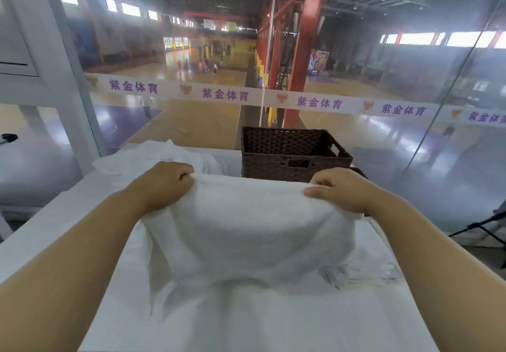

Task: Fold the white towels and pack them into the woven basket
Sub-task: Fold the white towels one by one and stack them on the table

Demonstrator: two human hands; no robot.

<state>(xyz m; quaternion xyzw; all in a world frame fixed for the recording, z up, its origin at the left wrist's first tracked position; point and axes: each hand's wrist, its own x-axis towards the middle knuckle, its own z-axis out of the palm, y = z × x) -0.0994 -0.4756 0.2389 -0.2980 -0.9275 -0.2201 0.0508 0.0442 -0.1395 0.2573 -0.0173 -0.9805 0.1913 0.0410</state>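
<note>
A white towel [246,231] hangs between my two hands above the white table [54,214], its lower part draping onto the table top. My left hand [164,182] pinches the towel's far left corner. My right hand [342,187] pinches the far right corner. Just behind the towel's raised edge, at the table's far right, stands a dark brown woven basket [290,154] with cut-out handles; what I can see of its inside looks empty. A heap of more white towels [158,154] lies at the far left of the table.
A glass wall [383,132] with a printed white band stands right behind the table, overlooking a sports hall. A white frame post [68,91] rises at the left. A black tripod leg [482,225] stands beyond the table's right edge.
</note>
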